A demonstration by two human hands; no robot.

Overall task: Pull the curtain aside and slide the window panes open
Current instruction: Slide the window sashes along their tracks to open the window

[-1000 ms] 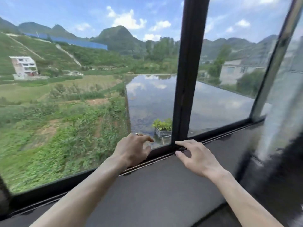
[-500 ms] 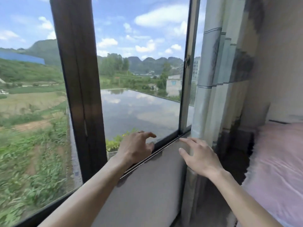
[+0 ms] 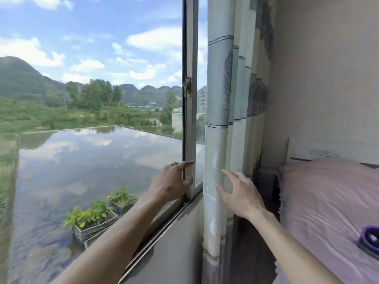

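The sliding window pane's pale upright frame [image 3: 190, 124] stands near the right end of the window, and the opening to its left shows the flooded roof outside. My left hand [image 3: 174, 184] is at the bottom of that frame, with the index finger and thumb touching its edge. The patterned grey-and-cream curtain [image 3: 220, 83] hangs bunched in folds just right of the frame. Against its lower front fold lies my right hand [image 3: 240, 194], fingers spread and fairly straight.
A latch [image 3: 187, 87] sits halfway up the pane's frame. The grey sill and track [image 3: 164, 228] run under my left forearm. A bed with a pink cover [image 3: 328, 201] fills the right side, with a purple object [image 3: 369, 240] on it. Planter crates [image 3: 92, 220] sit outside.
Both hands have travelled right along the sill, and the view swung with them. My left hand is now on the pane's frame near the curtain; my right hand left the sill and reached the curtain.
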